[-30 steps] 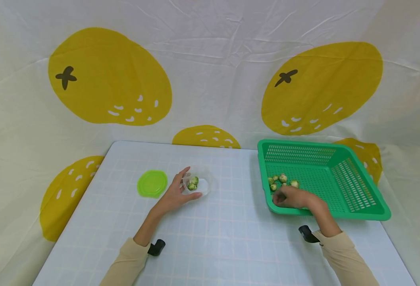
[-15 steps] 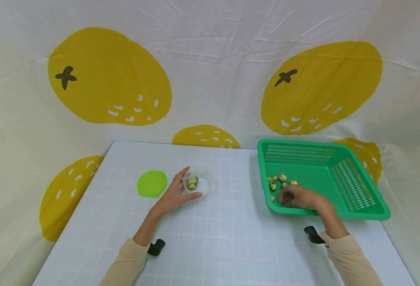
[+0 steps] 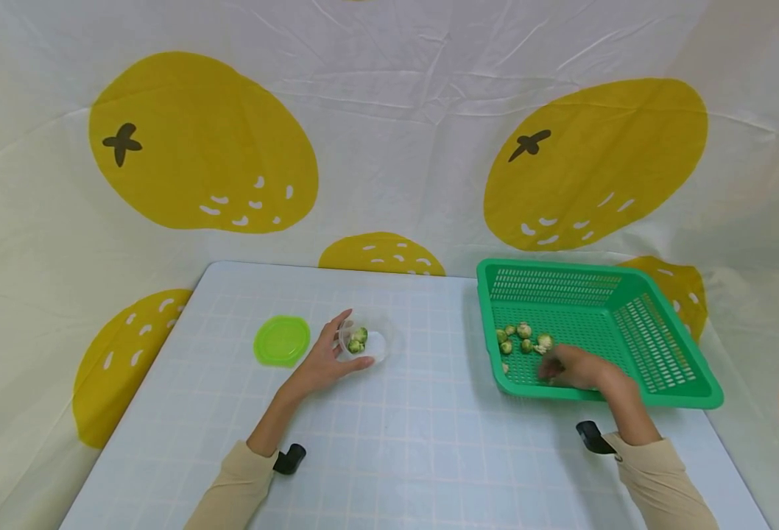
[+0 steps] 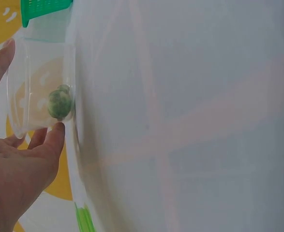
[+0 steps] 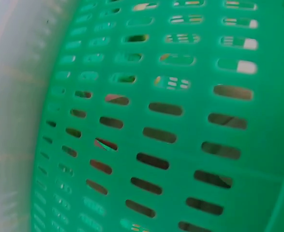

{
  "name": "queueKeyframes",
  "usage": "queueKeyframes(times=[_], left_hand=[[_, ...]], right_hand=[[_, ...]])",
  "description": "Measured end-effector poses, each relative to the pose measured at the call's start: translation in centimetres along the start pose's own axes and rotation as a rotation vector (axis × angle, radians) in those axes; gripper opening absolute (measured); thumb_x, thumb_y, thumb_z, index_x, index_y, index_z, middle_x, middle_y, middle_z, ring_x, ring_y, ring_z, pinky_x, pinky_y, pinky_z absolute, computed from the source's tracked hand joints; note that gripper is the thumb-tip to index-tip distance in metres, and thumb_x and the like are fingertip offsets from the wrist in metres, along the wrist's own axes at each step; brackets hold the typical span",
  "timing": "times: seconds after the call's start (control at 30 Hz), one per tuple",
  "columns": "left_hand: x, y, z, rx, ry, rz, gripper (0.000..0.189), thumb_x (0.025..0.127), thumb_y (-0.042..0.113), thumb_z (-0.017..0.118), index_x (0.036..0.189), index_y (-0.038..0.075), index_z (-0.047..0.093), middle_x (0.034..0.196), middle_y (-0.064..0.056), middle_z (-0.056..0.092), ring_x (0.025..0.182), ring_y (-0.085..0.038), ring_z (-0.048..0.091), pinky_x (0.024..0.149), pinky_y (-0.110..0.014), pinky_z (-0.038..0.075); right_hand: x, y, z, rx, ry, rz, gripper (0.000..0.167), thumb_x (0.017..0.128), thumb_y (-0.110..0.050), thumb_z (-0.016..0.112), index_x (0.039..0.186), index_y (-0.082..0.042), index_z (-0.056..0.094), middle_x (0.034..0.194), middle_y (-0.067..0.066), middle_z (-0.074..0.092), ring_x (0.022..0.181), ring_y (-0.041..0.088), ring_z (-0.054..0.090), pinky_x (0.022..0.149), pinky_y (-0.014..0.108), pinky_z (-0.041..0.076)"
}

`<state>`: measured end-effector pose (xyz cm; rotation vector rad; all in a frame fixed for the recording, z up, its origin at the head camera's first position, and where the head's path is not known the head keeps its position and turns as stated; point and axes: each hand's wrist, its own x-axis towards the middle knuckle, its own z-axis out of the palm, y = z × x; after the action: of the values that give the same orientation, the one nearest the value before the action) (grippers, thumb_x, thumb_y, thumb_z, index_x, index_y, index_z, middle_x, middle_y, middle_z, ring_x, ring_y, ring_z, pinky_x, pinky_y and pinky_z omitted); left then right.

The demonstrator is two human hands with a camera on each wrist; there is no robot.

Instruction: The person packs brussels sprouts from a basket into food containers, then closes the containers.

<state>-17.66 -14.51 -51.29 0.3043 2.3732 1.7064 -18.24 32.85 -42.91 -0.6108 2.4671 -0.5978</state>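
Note:
My left hand (image 3: 325, 362) holds a small clear plastic tub (image 3: 378, 340) on the table, thumb on one side and fingers on the other. Inside it lie several Brussels sprouts (image 3: 358, 340); the left wrist view shows them low in the tub (image 4: 40, 67). My right hand (image 3: 571, 366) reaches down into the green slotted basket (image 3: 562, 268), fingers bent and slightly blurred. Several Brussels sprouts (image 3: 524, 330) lie left of that hand on the basket floor. In the right wrist view the basket wall (image 5: 272, 135) mostly hides the hand; I cannot tell whether it holds anything.
A lime-green lid (image 3: 282, 341) lies flat on the table (image 3: 389, 456), left of the tub. The basket stands at the table's right side. A white cloth (image 3: 396, 147) with yellow fruit prints hangs behind.
My right hand has shifted to the right inside the basket, uncovering more Brussels sprouts on its left. The left hand and tub have stayed in place.

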Motion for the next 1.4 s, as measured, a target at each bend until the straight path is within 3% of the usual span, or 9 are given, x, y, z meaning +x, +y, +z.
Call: queueKeyframes(times=[0.2, 0.37, 0.67, 0.83, 1.2, 1.3, 1.4], left_hand=[[0.1, 0.0, 0.0, 0.008, -0.011, -0.009, 0.106, 0.087, 0.032, 0.086, 0.165, 0.017, 0.016, 0.168, -0.012, 0.014, 0.155, -0.031, 0.02, 0.122, -0.049, 0.028], [0.2, 0.0, 0.0, 0.006, -0.014, -0.006, 0.105, 0.087, 0.031, 0.086, 0.165, 0.016, 0.016, 0.168, -0.013, 0.014, 0.154, -0.031, 0.02, 0.123, -0.049, 0.028], [0.2, 0.1, 0.1, -0.017, 0.0, -0.001, 0.102, 0.088, 0.018, 0.084, 0.164, 0.012, 0.016, 0.168, -0.018, 0.012, 0.154, -0.038, 0.019, 0.121, -0.056, 0.027], [0.2, 0.2, 0.1, -0.011, 0.006, -0.006, 0.102, 0.088, 0.021, 0.085, 0.164, 0.014, 0.018, 0.167, -0.016, 0.014, 0.154, -0.036, 0.02, 0.121, -0.054, 0.028], [-0.1, -0.1, 0.0, 0.008, 0.005, -0.027, 0.107, 0.085, 0.034, 0.087, 0.165, 0.018, 0.017, 0.167, -0.013, 0.016, 0.154, -0.032, 0.022, 0.122, -0.049, 0.029], [-0.1, -0.1, -0.1, 0.004, 0.004, -0.031, 0.107, 0.085, 0.034, 0.087, 0.165, 0.02, 0.018, 0.167, -0.011, 0.016, 0.154, -0.03, 0.021, 0.122, -0.048, 0.029], [-0.1, -0.2, -0.1, 0.0, 0.0, -0.027, 0.106, 0.085, 0.032, 0.087, 0.165, 0.019, 0.018, 0.167, -0.012, 0.016, 0.154, -0.031, 0.021, 0.122, -0.049, 0.028]], right_hand=[[-0.3, 0.1, -0.2, 0.014, -0.001, 0.091, 0.01, 0.089, 0.008, 0.069, 0.097, 0.002, 0.072, 0.094, 0.009, 0.066, 0.087, 0.025, 0.06, 0.075, 0.043, 0.055], [-0.3, 0.5, -0.1, 0.04, 0.05, 0.061, 0.004, 0.093, 0.003, 0.068, 0.097, 0.002, 0.071, 0.095, 0.009, 0.066, 0.088, 0.025, 0.059, 0.075, 0.042, 0.054], [0.2, 0.2, 0.0, 0.012, 0.23, -0.007, 0.007, 0.097, -0.003, 0.07, 0.101, 0.002, 0.069, 0.095, 0.005, 0.067, 0.088, 0.022, 0.062, 0.072, 0.037, 0.054], [0.5, -0.3, 0.1, 0.009, 0.34, -0.031, 0.011, 0.098, -0.007, 0.07, 0.105, 0.002, 0.07, 0.095, 0.004, 0.068, 0.087, 0.021, 0.063, 0.071, 0.034, 0.055], [1.4, -1.6, 0.6, 0.089, 0.566, -0.054, 0.02, 0.098, -0.009, 0.071, 0.114, 0.003, 0.07, 0.106, 0.015, 0.071, 0.098, 0.033, 0.068, 0.088, 0.048, 0.06], [1.7, -2.0, 0.8, 0.105, 0.628, -0.075, 0.02, 0.097, -0.008, 0.073, 0.113, 0.003, 0.07, 0.107, 0.016, 0.071, 0.099, 0.035, 0.068, 0.088, 0.045, 0.06], [2.0, -2.7, 0.9, 0.121, 0.691, -0.096, 0.019, 0.096, -0.009, 0.074, 0.113, 0.001, 0.071, 0.106, 0.013, 0.071, 0.099, 0.029, 0.068, 0.088, 0.031, 0.06]])
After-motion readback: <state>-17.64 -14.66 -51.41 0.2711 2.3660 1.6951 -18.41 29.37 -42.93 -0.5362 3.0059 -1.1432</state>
